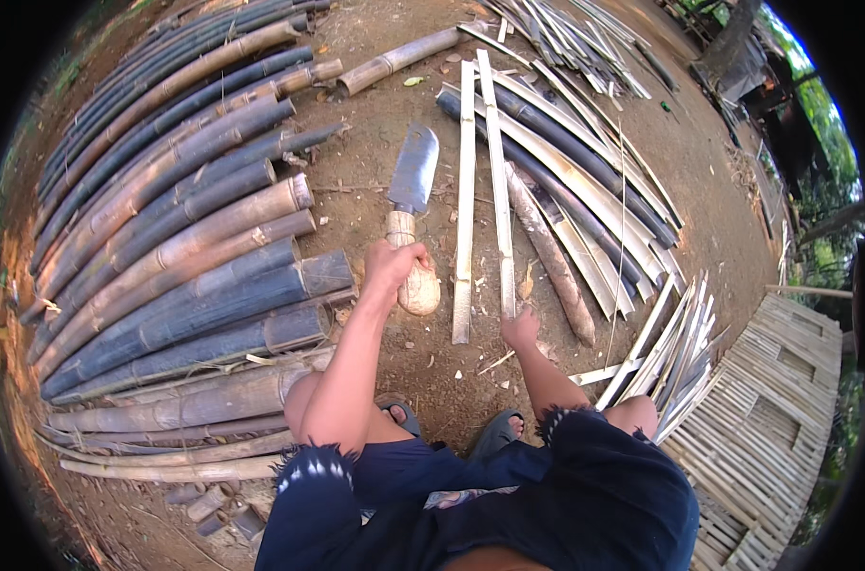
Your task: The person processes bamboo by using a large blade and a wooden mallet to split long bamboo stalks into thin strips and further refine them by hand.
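Note:
My left hand (391, 267) is closed around the thick wooden handle of a machete (415, 171). Its broad steel blade points away from me, with the rounded butt of the handle showing below my fist. The near end of a long pale split bamboo strip (496, 181) is in my closed right hand (521, 329); the strip runs away from me. Just left of it a second pale strip (465, 209) lies on the ground, with a gap between the two. The blade touches neither strip.
Dark and brown bamboo poles (185, 247) are stacked on the left. Split bamboo halves (566, 171) and a brown stick (550, 252) lie right of the strips. Thin slats (666, 343) are heaped beside a woven bamboo panel (747, 409). More split pieces (575, 38) lie far off.

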Motion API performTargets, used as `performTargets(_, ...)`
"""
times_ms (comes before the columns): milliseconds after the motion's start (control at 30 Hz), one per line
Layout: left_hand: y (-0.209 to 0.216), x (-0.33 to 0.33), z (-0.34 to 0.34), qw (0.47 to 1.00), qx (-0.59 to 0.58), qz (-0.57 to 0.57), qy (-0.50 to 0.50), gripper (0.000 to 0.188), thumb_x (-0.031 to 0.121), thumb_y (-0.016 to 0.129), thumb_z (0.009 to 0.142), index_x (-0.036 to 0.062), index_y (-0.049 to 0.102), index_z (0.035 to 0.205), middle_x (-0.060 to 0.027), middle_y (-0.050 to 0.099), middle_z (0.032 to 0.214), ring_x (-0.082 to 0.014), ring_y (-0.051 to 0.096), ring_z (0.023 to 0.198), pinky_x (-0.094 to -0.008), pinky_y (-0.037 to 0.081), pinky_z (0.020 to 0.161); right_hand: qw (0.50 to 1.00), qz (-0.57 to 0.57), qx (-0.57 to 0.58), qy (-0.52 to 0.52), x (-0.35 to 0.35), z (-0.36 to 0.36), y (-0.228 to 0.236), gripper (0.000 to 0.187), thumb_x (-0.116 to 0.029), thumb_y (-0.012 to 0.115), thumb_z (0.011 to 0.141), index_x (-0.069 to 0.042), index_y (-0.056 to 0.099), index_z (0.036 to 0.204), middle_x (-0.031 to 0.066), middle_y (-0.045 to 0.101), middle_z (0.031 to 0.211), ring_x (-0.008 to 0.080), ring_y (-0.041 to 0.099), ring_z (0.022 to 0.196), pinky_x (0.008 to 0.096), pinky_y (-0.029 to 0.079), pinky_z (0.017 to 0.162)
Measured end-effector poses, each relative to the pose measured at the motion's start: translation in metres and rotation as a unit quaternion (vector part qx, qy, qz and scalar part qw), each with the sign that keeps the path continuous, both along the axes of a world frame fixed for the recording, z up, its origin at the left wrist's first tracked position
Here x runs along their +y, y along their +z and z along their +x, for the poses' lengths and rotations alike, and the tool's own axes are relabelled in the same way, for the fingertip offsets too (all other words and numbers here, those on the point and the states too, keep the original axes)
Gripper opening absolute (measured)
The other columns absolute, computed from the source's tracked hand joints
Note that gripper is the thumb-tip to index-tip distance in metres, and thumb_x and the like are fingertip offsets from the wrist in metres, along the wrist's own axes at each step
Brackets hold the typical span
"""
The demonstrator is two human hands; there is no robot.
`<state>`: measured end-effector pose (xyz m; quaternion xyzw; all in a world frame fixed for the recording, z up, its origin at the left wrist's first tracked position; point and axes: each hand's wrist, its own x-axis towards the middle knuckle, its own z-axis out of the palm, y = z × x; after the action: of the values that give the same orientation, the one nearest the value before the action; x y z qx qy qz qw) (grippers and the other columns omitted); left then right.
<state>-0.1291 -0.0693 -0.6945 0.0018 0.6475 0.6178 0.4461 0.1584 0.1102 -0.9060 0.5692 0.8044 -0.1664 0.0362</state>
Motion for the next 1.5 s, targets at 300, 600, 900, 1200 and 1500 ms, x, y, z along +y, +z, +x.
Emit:
performTargets(300,0.059,-0.044,-0.019,0.992,-0.040,0.097,0.070,0.008,-0.002,0.062,0.082,-0.0043,0.060,0.090,-0.0130,0.065,0.073,-0.0246,0.070,0.068,-0.0381,0.060,0.066,0.992,0.048,-0.020,-0.113,0.025,-0.089,-0.040,0.054,-0.027,0.073,0.083,0.003,0.052,0.123,0.0238,0.060,0.123,0.0415,0.057,0.118,0.0496,0.045,0.100)
performTargets(600,0.030,-0.033,-0.045,0.992,-0.045,0.062,0.099,0.010,0.002,0.066,0.081,-0.0021,0.060,0.088,-0.0116,0.065,0.073,-0.0257,0.071,0.069,-0.0376,0.060,0.064,0.989,0.043,0.061,-0.125,-0.101,-0.116,-0.002,0.063,-0.047,0.077,0.080,0.000,0.053,0.115,0.0238,0.059,0.116,0.0416,0.062,0.105,0.0527,0.050,0.088)
performTargets(900,0.020,-0.005,-0.037,0.996,-0.033,0.069,0.046,0.006,0.001,0.064,0.081,-0.0036,0.060,0.083,-0.0122,0.063,0.071,-0.0277,0.070,0.069,-0.0425,0.061,0.063,0.959,-0.078,0.195,-0.191,-0.085,-0.111,0.021,0.060,-0.038,0.083,0.074,0.001,0.059,0.112,0.0263,0.069,0.104,0.0396,0.067,0.102,0.0475,0.053,0.090)
performTargets(1200,0.012,0.004,-0.028,0.998,0.059,0.026,-0.026,0.008,0.001,0.064,0.078,-0.0040,0.059,0.082,-0.0137,0.063,0.068,-0.0270,0.069,0.060,-0.0401,0.058,0.057,0.944,0.027,0.242,-0.224,-0.023,0.035,0.213,0.049,-0.032,0.086,0.070,0.001,0.071,0.104,0.0178,0.075,0.095,0.0240,0.073,0.082,0.0371,0.058,0.077)
performTargets(1500,-0.007,0.013,-0.029,0.997,0.063,0.035,-0.021,0.008,0.001,0.067,0.072,-0.0055,0.064,0.073,-0.0123,0.066,0.066,-0.0206,0.065,0.057,-0.0356,0.051,0.052,0.906,0.244,0.130,-0.319,0.014,0.262,0.371,0.056,-0.021,0.083,0.067,0.009,0.066,0.112,0.0244,0.071,0.099,0.0319,0.070,0.091,0.0398,0.054,0.083)
